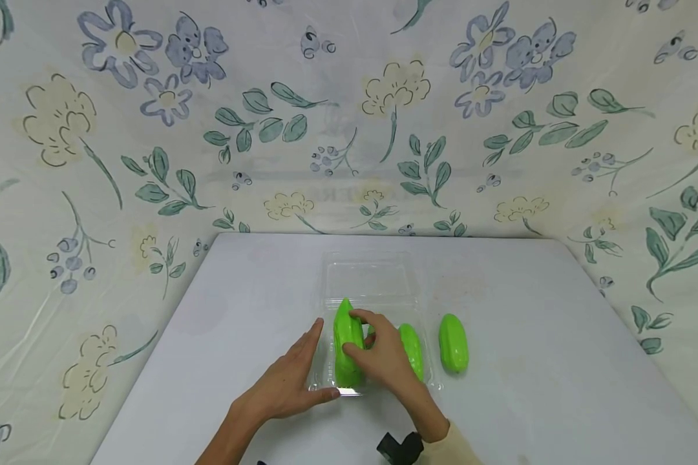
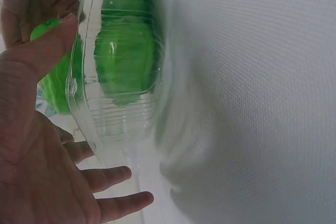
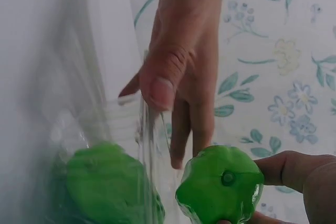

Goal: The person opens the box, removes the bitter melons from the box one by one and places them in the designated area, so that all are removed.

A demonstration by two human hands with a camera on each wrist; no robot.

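Your right grip (image 1: 385,354) pinches a green vegetable (image 1: 345,349) over the clear container's (image 2: 113,132) left side; your left grip (image 1: 286,389), fingers straight, flanks its rim (image 2: 73,88). Risk: glossy skin may slip your pinch; clipping the rim could skid the likely light container.

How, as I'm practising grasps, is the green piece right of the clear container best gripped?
Probably round the middle of that green piece, from above, pinching its long sides: it lies lengthwise on the table, longer than it is wide.
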